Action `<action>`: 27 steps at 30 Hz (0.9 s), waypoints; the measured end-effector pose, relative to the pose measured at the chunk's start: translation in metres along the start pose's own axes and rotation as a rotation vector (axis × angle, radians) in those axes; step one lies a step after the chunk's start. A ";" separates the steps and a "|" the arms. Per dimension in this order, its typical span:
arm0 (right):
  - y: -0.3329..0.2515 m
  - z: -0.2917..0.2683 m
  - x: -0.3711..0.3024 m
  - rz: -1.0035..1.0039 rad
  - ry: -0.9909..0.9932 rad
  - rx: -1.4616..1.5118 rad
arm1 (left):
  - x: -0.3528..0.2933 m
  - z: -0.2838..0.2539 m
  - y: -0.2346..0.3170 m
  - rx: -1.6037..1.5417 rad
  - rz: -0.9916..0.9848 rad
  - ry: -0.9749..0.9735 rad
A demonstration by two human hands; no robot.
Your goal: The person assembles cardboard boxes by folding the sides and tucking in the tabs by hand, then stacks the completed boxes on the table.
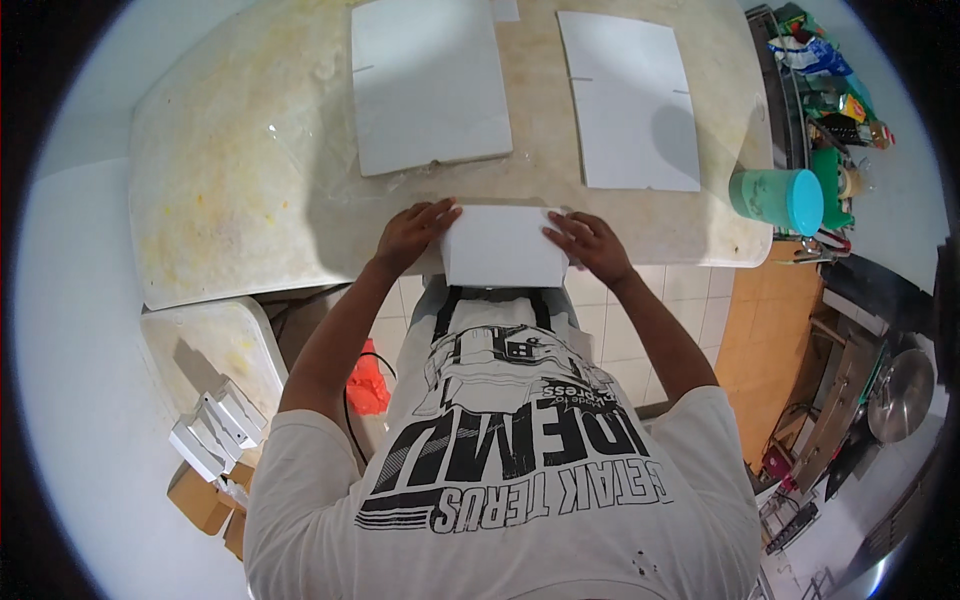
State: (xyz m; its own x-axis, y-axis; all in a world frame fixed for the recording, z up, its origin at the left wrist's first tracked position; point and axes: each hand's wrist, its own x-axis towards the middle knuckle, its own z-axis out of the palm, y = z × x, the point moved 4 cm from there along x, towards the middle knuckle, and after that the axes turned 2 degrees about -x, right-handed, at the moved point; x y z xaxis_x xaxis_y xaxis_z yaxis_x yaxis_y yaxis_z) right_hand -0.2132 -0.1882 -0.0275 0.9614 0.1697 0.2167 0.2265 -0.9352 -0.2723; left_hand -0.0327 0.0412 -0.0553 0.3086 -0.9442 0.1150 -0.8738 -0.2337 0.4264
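Grasping paper (pixel 505 248) at far corners with left hand (pixel 412 236) and right hand (pixel 592 246); overlapping near edge of table (pixel 235 190).

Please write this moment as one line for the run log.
left hand: touching white sheet, far-left corner | right hand: touching far-right corner | beyond: larger white sheets on table

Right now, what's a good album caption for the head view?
Left hand and right hand touch opposite sides of a white sheet at the edge of a pale table.
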 end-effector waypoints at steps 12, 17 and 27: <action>-0.028 -0.001 -0.011 0.527 -0.330 0.212 | -0.045 0.014 0.064 -1.247 -1.338 -0.014; -0.046 0.011 -0.019 0.795 -0.180 0.823 | -0.043 0.022 0.067 -1.344 -1.282 -0.020; -0.059 0.047 -0.050 1.401 -0.196 1.428 | -0.043 0.023 0.067 -1.567 -1.277 -0.005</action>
State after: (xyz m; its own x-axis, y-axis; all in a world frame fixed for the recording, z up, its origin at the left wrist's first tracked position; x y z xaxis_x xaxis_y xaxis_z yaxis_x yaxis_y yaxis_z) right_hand -0.2676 -0.1265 -0.0661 0.5278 -0.2011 -0.8252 -0.7089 0.4309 -0.5584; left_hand -0.1132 0.0604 -0.0518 0.3613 -0.4344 -0.8251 0.8183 -0.2766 0.5039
